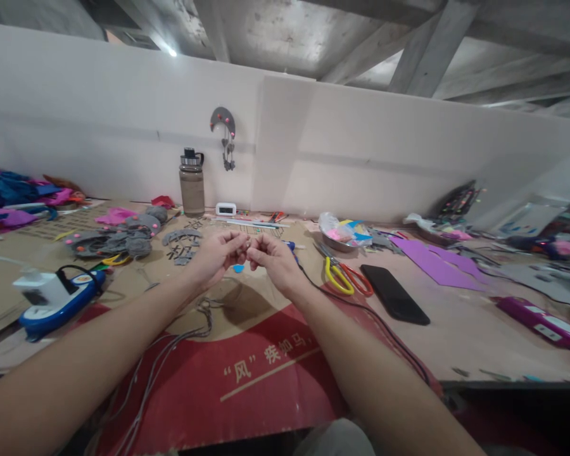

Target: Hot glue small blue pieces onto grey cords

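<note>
My left hand (220,251) and my right hand (272,254) are raised together above the cardboard-covered table (456,316), fingertips pinched and meeting at the middle. Something tiny sits between the fingertips; I cannot make out what it is. A small blue piece (238,268) lies on the table just below the hands. Thin grey wires (190,332) trail across the table under my left forearm.
Yellow-and-red scissors (342,274) and a black phone (394,294) lie right of my hands. A blue-and-white device (54,296) stands at left. Grey felt pieces (123,237), a water bottle (192,183), a small clock (226,209), purple foam sheets (432,259) and a bowl (339,237) are further back.
</note>
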### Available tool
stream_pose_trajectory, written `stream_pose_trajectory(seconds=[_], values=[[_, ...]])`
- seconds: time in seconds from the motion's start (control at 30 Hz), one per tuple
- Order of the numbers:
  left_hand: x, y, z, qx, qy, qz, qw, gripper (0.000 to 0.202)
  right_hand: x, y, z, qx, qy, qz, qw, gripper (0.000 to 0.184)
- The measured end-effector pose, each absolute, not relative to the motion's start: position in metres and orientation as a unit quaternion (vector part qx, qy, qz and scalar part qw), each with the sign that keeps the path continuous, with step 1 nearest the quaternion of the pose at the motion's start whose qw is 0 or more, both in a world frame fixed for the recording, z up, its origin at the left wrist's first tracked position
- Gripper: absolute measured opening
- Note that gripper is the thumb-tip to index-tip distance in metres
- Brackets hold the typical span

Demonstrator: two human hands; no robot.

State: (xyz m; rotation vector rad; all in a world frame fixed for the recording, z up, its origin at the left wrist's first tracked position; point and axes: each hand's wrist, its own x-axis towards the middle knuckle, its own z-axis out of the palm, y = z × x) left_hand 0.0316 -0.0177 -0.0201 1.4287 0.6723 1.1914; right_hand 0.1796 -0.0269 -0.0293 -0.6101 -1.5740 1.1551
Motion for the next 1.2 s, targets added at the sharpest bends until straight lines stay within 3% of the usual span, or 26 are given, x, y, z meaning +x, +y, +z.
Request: stream_pose_trajectory(seconds=[0.1, 0.23, 0.37, 0.6, 0.97, 1.13, 1.2], values=[[0.032, -0.017, -0.019, 0.586, 0.245, 0.488, 0.599, 0.03, 0.176, -0.036, -0.024, -0.206, -0.66, 0.511, 0.511, 0.021], [0.026, -0.011, -0.022, 0.592, 0.29, 0.516, 0.548, 0.027, 0.176, -0.042, -0.021, -0.23, -0.694, 0.461, 0.503, 0.035], [0.024, -0.008, -0.023, 0.647, 0.342, 0.509, 0.454, 0.024, 0.177, -0.039, -0.023, -0.302, -0.684, 0.355, 0.561, 0.012], [0.026, -0.018, -0.016, 0.725, 0.381, 0.476, 0.32, 0.029, 0.177, -0.04, -0.028, -0.363, -0.72, 0.246, 0.538, 0.006], [0.025, -0.025, -0.017, 0.783, 0.398, 0.453, 0.152, 0.017, 0.179, -0.033, -0.034, -0.41, -0.727, 0.229, 0.502, 0.007], [0.024, -0.024, -0.019, 0.79, 0.387, 0.45, 0.151, 0.015, 0.18, -0.025, -0.04, -0.402, -0.72, 0.29, 0.486, 0.013], [0.024, -0.024, -0.02, 0.776, 0.383, 0.462, 0.194, 0.015, 0.18, -0.023, -0.04, -0.386, -0.705, 0.345, 0.484, 0.015]])
